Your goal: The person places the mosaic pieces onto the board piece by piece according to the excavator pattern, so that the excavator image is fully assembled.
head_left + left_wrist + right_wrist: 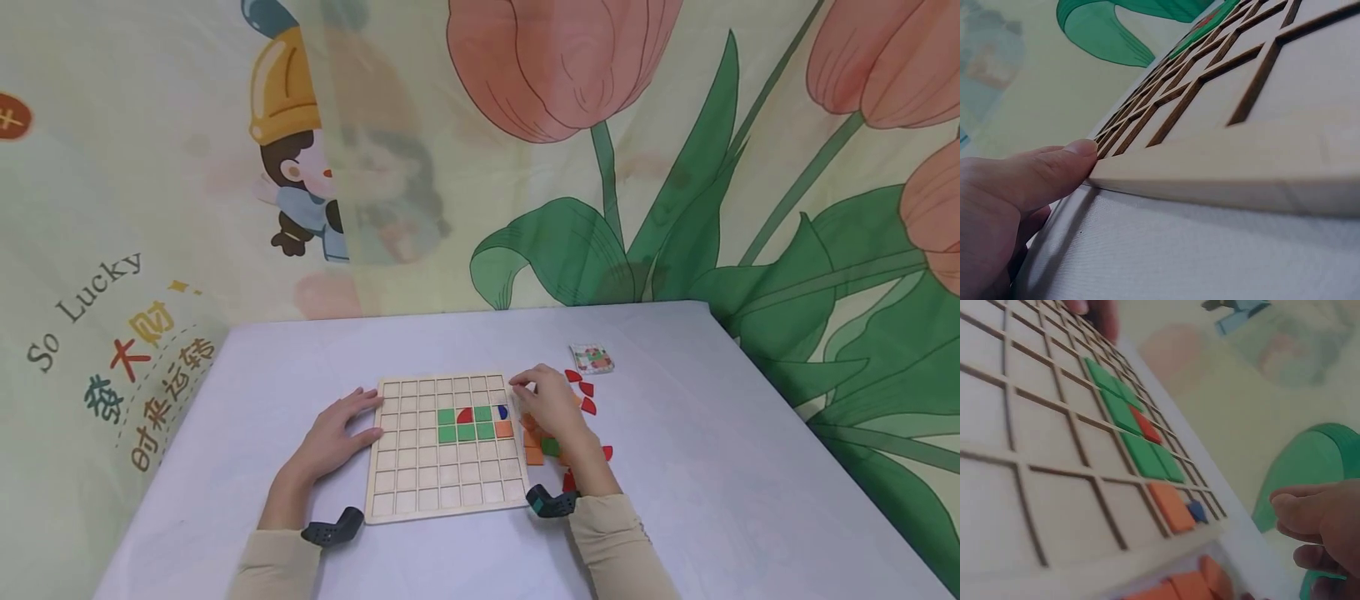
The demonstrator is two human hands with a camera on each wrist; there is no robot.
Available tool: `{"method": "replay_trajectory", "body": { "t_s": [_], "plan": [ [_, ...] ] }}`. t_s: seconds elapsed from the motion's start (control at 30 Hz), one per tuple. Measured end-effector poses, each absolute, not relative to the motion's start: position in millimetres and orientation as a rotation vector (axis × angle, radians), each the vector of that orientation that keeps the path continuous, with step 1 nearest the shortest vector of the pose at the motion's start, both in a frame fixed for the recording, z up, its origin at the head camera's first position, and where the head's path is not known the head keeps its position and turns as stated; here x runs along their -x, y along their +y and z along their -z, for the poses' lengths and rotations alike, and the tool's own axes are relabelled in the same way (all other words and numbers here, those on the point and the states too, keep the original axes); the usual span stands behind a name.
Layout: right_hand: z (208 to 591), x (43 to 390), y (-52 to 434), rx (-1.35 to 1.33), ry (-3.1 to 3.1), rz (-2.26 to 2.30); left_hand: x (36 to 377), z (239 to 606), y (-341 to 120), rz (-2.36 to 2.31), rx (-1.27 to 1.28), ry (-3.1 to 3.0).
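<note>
My left hand (pixel 341 433) rests along the left edge of the wooden grid board (pixel 420 492), fingers extended. In the left wrist view its thumb (pixel 1063 169) touches the board's corner. On the board lie several green squares (pixel 466 432), a red quarter-round piece (pixel 465 415), an orange square (pixel 503 428) and a small blue piece (pixel 502 412) in the right-hand column. My right hand (pixel 551 404) hovers by the board's upper right edge, thumb and fingertips drawn together. No piece shows at the fingertips (pixel 1285 503); I cannot tell whether they hold one.
Right of the board, partly under the right forearm, lie loose orange pieces (pixel 534 456), a green piece (pixel 551 447) and several red quarter-rounds (pixel 588 407). A small patterned card (pixel 592 358) lies farther back on the white-covered table (pixel 712 467). A printed curtain (pixel 405 125) hangs behind.
</note>
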State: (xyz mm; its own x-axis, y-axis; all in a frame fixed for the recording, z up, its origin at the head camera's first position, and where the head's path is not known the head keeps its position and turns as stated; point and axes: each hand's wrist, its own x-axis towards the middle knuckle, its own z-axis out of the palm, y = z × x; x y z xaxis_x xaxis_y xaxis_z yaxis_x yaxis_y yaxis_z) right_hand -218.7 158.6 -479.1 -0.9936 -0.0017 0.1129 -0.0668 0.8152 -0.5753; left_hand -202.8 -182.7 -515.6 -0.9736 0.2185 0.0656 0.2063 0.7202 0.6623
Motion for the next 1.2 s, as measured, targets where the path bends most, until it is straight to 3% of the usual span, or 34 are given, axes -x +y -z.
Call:
{"method": "replay_trajectory", "body": {
  "t_s": [0.43, 1.2],
  "plan": [
    [473.3, 218.1, 252.5, 0.202, -3.053, -1.018, 199.0, 514.6, -189.1, -1.119, -0.373, 2.895],
    [484.6, 212.8, 269.3, 0.263, -3.165, -1.029, 201.3, 516.3, -186.4, -1.152, -0.447, 2.904]
  ]
}}
